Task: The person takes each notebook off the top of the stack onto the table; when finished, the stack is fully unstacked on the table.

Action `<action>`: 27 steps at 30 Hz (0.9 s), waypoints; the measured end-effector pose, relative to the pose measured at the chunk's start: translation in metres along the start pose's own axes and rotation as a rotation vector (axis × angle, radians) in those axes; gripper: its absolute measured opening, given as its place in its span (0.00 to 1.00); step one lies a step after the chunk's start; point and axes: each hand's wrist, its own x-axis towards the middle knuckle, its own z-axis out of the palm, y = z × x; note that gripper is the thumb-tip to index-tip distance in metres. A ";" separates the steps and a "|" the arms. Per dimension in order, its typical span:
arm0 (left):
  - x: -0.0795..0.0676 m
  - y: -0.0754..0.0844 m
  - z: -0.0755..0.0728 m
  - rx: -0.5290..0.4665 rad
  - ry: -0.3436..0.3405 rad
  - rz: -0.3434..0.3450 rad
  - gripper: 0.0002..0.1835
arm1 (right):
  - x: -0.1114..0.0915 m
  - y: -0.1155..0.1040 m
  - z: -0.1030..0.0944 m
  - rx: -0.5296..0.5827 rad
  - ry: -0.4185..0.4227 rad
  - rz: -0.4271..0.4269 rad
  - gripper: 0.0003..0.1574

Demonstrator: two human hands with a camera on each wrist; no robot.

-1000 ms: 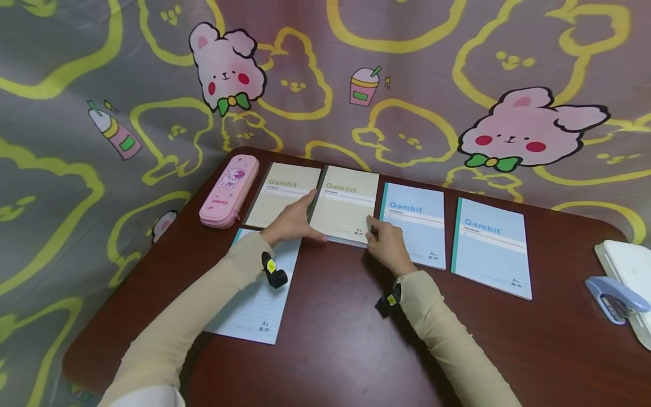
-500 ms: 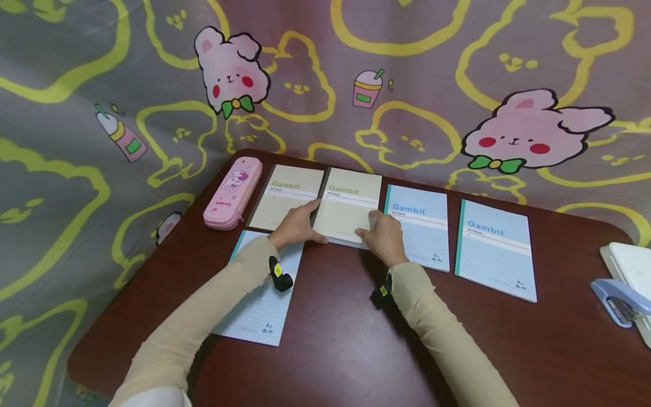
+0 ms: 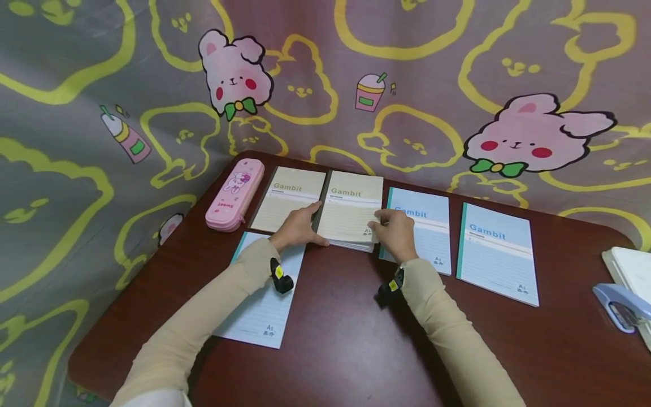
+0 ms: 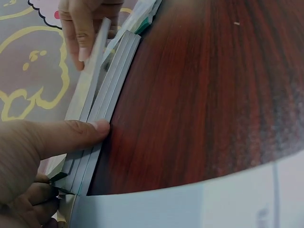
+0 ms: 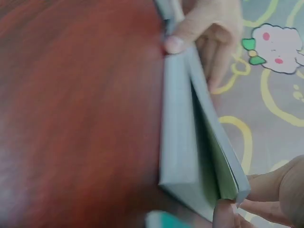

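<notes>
Sleeves in beige [image 3: 452,322] at the near edge, angled inward over a dark reddish-brown surface [image 3: 335,345], with a small black camera [image 3: 281,276] worn at each wrist. Under the left forearm, a blue Gambit notebook [image 3: 261,322], flat and partly hidden. Well off to the right, a lavender stapler [image 3: 617,305] by a flat white object [image 3: 628,263] of unclear kind, both cut by the frame edge.

Farther in, both hands at a stack of notebooks [image 3: 351,247]: left hand [image 3: 297,227] grasping its near left corner, thumb against the page ends, fingers curled round toward the spine side; right hand [image 3: 398,230] pinching the near right corner of the top cream notebook [image 3: 351,209], that corner raised over a wedge-shaped gap.

Just right of the stack, a second blue notebook [image 3: 432,237], partly behind the right hand; beside that, a little apart, a third blue notebook [image 3: 495,249], green-spined. Left of the stack, another cream notebook [image 3: 290,198], then a pink pencil case [image 3: 235,195] marked "Sweet". At the back, greyish fabric [image 3: 315,73] with yellow animal outlines, pink bunny heads and drink cups.
</notes>
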 end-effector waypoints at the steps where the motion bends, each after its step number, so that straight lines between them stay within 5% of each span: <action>1: 0.000 0.000 0.000 0.003 0.002 0.002 0.62 | 0.001 0.000 -0.002 0.033 -0.014 0.016 0.22; 9: -0.001 0.000 -0.002 0.022 0.011 0.016 0.62 | 0.013 0.002 -0.009 0.471 -0.238 0.185 0.28; 27: 0.000 -0.004 -0.003 0.006 0.024 0.046 0.60 | -0.012 -0.002 -0.035 0.657 -0.171 0.213 0.30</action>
